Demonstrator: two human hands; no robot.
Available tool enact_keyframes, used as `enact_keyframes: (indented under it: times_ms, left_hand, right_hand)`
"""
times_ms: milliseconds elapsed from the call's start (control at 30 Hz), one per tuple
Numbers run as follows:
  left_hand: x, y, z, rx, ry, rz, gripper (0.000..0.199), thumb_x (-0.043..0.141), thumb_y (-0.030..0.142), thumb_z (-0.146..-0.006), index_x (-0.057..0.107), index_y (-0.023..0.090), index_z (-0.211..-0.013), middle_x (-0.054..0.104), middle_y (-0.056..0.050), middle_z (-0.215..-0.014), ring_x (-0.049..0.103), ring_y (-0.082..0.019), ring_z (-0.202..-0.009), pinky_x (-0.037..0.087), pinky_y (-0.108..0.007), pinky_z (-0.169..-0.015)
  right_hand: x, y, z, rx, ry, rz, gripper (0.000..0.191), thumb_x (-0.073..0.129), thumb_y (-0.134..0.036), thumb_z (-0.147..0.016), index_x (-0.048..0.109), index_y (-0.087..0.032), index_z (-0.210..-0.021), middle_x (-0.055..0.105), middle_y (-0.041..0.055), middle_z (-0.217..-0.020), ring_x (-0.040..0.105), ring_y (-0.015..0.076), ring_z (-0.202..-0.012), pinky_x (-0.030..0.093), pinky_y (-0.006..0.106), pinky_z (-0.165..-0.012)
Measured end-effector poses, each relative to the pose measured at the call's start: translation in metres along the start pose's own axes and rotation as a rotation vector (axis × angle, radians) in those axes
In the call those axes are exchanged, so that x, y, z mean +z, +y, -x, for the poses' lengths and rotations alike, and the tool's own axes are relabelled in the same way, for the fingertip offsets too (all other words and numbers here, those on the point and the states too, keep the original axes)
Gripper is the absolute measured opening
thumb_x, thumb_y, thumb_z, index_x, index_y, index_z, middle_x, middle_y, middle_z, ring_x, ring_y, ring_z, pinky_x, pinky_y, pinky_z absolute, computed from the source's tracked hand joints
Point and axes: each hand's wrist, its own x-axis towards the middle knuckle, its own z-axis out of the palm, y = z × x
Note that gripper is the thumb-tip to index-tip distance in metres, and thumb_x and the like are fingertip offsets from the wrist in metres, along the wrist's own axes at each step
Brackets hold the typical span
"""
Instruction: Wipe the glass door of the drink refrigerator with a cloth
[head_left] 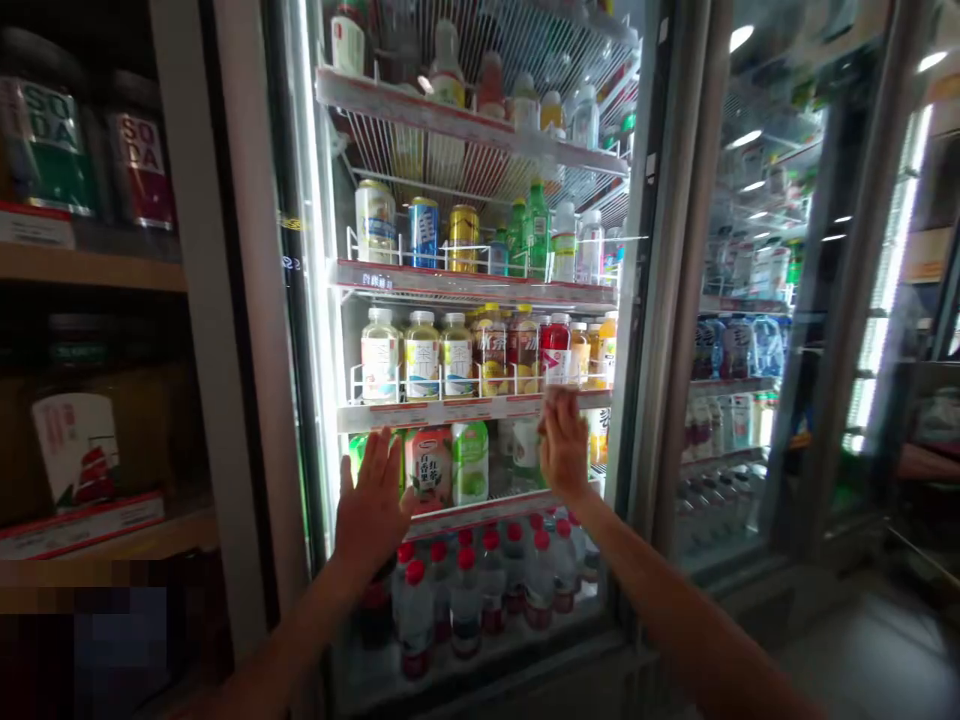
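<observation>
Both my hands reach toward a lit drinks cooler. My left hand (373, 500) has its fingers spread and holds nothing, in front of the lower shelf by a red-labelled bottle (429, 468) and a green one (470, 462). My right hand (564, 445) is raised at the right, its fingers bent and blurred, before the shelf edge; whether it holds something cannot be made out. Behind and above it stands a red bottle (556, 345). Pale tea bottles (380, 355) and dark tea bottles (492, 350) line the middle shelf (450, 412).
Cans (424, 232) and green bottles (537, 230) stand on a higher shelf. Several red-capped bottles (465, 600) fill the bottom. At the left is a rack with soda bottles (56, 150); at the right, another glass-fronted cooler (739, 350) with a metal frame.
</observation>
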Motion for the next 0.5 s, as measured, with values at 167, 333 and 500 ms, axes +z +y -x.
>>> enact_keyframes:
  times_ms: [167,333,500]
  left_hand:
    - [0.003,0.002,0.008,-0.014,-0.009,0.018,0.069,0.04,0.025,-0.086,0.008,0.016,-0.147,0.026,-0.016,-0.149,0.018,-0.026,-0.14,0.013,-0.053,-0.114]
    - [0.005,0.004,0.019,-0.025,-0.054,0.022,0.067,0.04,0.024,-0.087,0.01,0.018,-0.147,0.025,-0.015,-0.149,0.017,-0.026,-0.14,0.013,-0.053,-0.113]
    - [0.007,0.01,0.026,-0.019,0.001,0.007,0.073,0.042,0.025,-0.087,0.0,0.018,-0.147,0.022,-0.016,-0.15,0.016,-0.027,-0.141,0.016,-0.053,-0.112]
  right_hand:
    - [-0.002,-0.008,0.015,-0.115,-0.127,-0.016,0.058,0.039,-0.015,-0.085,0.035,-0.025,-0.141,0.035,0.0072,-0.148,0.019,0.0243,-0.141,0.021,0.051,-0.111]
    - [-0.003,-0.008,0.02,0.144,0.023,0.028,0.054,0.037,-0.016,-0.087,0.035,-0.014,-0.141,0.031,0.0164,-0.149,0.014,0.0278,-0.142,0.029,0.052,-0.106]
    - [0.001,-0.031,0.038,-0.253,-0.164,-0.056,0.058,0.039,-0.01,-0.083,0.039,-0.023,-0.14,0.04,0.0053,-0.145,0.014,0.0218,-0.143,0.017,0.047,-0.114]
